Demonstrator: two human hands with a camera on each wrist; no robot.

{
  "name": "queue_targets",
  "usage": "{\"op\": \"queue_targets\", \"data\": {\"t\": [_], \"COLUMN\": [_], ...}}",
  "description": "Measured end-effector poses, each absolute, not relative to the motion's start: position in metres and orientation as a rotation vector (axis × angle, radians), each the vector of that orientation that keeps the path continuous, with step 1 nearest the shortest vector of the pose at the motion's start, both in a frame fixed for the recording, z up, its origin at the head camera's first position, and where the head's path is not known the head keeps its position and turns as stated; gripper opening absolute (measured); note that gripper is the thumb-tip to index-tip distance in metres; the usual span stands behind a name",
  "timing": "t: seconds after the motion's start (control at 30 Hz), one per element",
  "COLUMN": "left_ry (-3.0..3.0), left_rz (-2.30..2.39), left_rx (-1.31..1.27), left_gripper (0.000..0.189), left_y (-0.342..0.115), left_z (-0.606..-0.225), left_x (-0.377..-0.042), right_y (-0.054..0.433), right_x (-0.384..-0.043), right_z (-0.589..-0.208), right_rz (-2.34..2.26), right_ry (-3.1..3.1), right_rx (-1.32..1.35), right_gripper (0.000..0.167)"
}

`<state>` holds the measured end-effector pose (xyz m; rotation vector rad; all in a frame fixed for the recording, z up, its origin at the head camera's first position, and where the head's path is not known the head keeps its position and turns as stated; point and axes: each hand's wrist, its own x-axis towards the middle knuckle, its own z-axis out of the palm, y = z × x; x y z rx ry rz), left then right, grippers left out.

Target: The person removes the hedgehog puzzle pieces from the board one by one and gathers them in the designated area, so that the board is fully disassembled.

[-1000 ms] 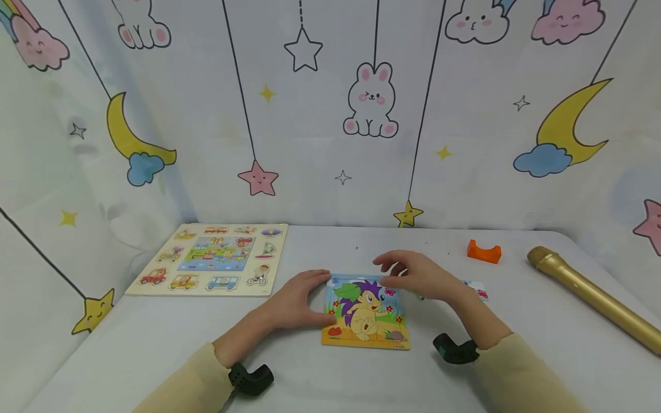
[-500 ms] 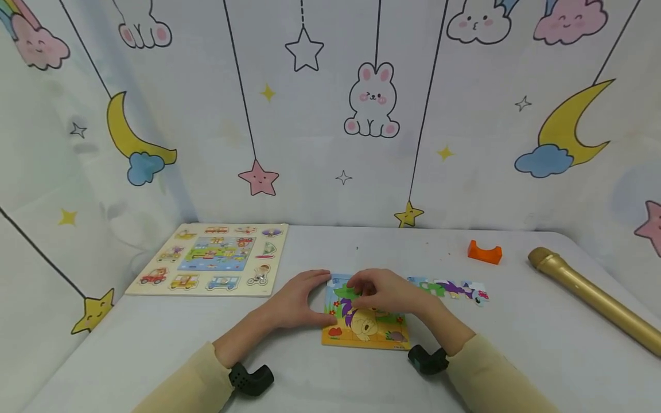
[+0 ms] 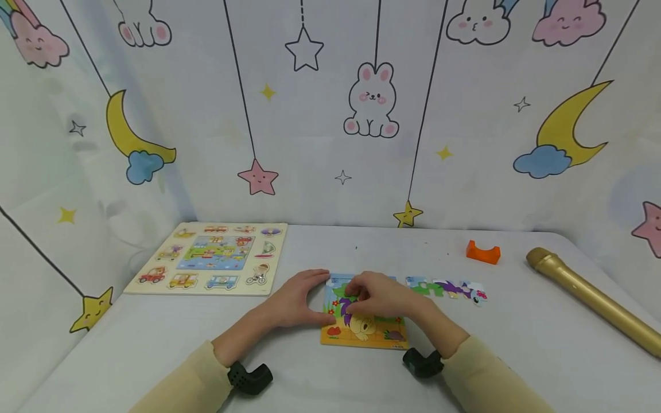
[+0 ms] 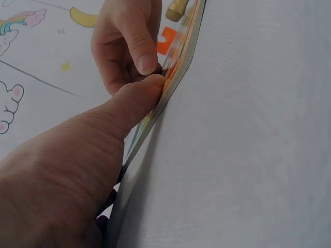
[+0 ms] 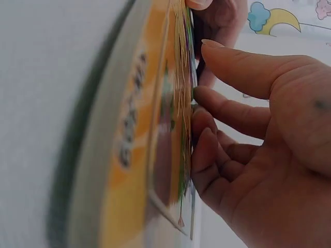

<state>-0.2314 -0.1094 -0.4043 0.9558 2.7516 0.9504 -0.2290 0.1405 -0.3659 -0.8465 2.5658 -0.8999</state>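
A jigsaw puzzle board with a purple-spined hedgehog picture lies flat on the table. My left hand rests on its left side, with the thumb extended onto the board near the edge and the other fingers toward the far left corner. Over the middle of the picture, my right hand is bent down and covers the hedgehog's upper body. In the right wrist view its fingers touch the puzzle surface, bent, with the thumb apart from the index finger. No loose piece shows between them.
Several joined puzzle pieces form a row right of the board. Farther back stand an orange curved holder and, at right, a gold microphone. A vehicle puzzle board lies at the left back. A patterned curtain hangs behind.
My right hand has moved left and down from the board's upper right corner onto its middle, uncovering the row of pieces. My left hand has stayed at the board's left side.
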Motion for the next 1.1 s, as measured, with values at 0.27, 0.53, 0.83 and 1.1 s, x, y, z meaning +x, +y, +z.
{"op": "queue_targets", "data": {"t": [0.27,0.53,0.83,1.1], "left_ry": [2.758,2.752,2.751,2.761], "left_rz": [0.953,0.967,0.957,0.948], "left_rx": [0.963,0.971,0.966,0.968], "left_gripper": [0.09,0.09,0.09,0.09], "left_y": [-0.1099,-0.1105,-0.1095,-0.109], "left_z": [-0.405,-0.4057,-0.4041,-0.4039], "left_x": [-0.2307,-0.2319,-0.2316,-0.2315], "right_y": [0.1386,0.1374,0.1328,0.1312], "right_x": [-0.2282,-0.2275,-0.2262,-0.226], "right_z": [-0.3675,-0.3662,-0.3682,-0.3683], "right_rz": [-0.916,-0.974,-1.007,-1.045], "right_ry": [2.564,2.552,2.558,2.552], "right_rx": [-0.86,-0.854,-0.87,-0.838], "right_gripper": [0.031,0.026,0.016,0.01]}}
